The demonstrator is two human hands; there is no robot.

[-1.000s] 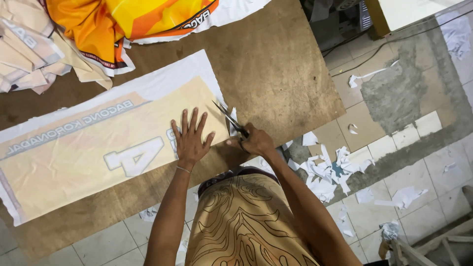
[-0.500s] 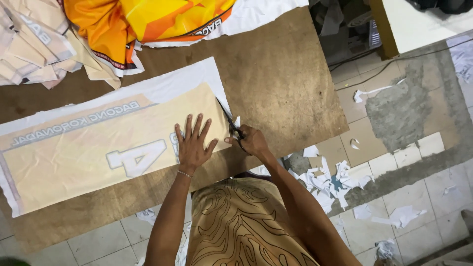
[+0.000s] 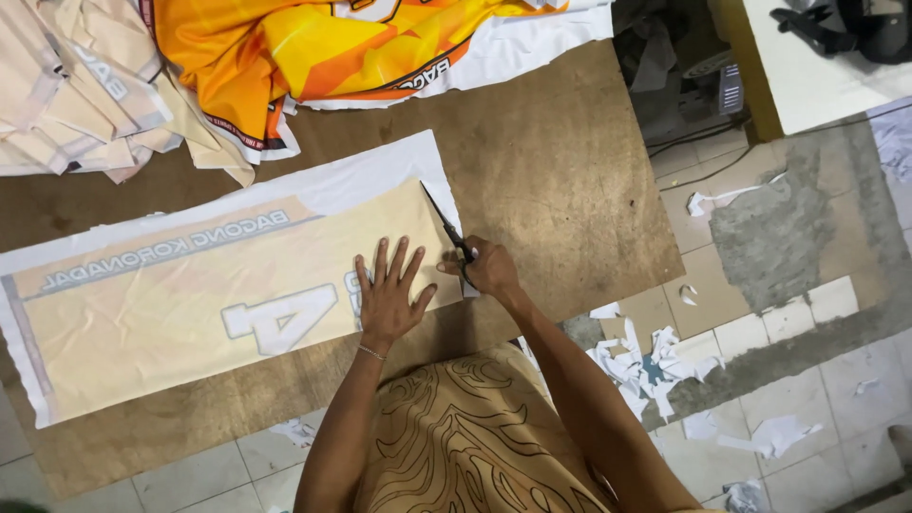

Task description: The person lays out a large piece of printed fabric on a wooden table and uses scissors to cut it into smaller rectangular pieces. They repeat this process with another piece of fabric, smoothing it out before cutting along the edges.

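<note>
A long cream fabric panel (image 3: 171, 304) with grey lettering, a large numeral and a white border lies flat on the brown table (image 3: 551, 180). My left hand (image 3: 389, 294) presses flat on its right end, fingers spread. My right hand (image 3: 486, 268) grips black scissors (image 3: 445, 226), their blades pointing up and away along the panel's right edge, where a narrow white strip is parting from the cream area.
Folded cream panels (image 3: 66, 95) are stacked at the upper left, and an orange and yellow printed garment (image 3: 313, 47) lies at the top. White fabric scraps (image 3: 636, 361) litter the tiled floor to the right. A sewing machine table (image 3: 817, 66) stands at the upper right.
The view has shifted slightly. My right hand with the scissors has edged further up along the panel's right edge. My left hand stays flat on the fabric.
</note>
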